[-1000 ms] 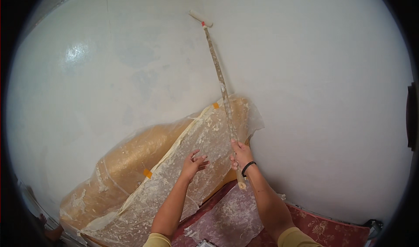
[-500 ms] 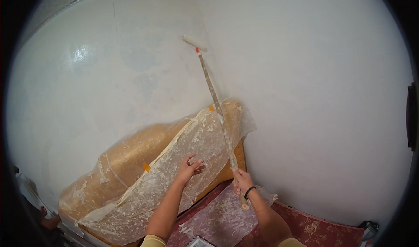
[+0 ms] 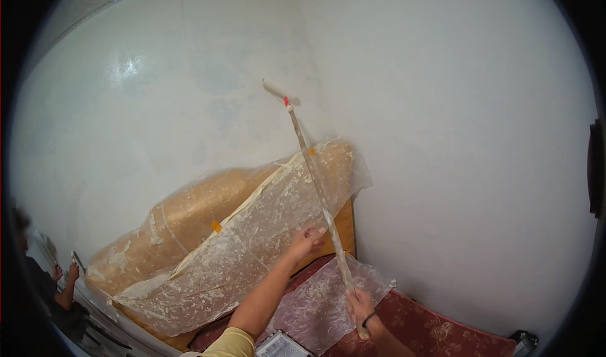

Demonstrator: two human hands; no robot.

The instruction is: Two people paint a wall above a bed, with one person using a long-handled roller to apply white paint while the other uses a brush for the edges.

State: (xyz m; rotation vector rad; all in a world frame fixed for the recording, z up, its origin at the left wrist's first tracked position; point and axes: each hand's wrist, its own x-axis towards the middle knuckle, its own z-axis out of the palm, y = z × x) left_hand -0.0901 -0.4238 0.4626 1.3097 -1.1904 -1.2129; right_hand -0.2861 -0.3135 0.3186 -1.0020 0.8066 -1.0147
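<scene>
A long wooden pole (image 3: 319, 196), spattered with paint, slants up toward the wall in front of me. At its upper end sits a pale paint roller (image 3: 275, 89) with a red piece at the joint, at the left wall near the corner. My right hand (image 3: 361, 306), with a dark band at the wrist, is closed round the pole near its lower end. My left hand (image 3: 308, 241) is beside the pole's middle, fingers partly stretched toward it and holding nothing; whether the fingertips touch the wood I cannot tell.
A gold-brown padded headboard (image 3: 208, 196) under spattered plastic sheeting (image 3: 252, 249) stands along the left wall. Below lies a red patterned mattress (image 3: 429, 322), partly under plastic. A tray-like box (image 3: 283, 345) is at the bottom edge. Another person (image 3: 60, 287) stands far left.
The roller and pole have come down. My right hand has moved lower with the pole, and my left hand has moved right, closer to it. More of the other person shows at the left.
</scene>
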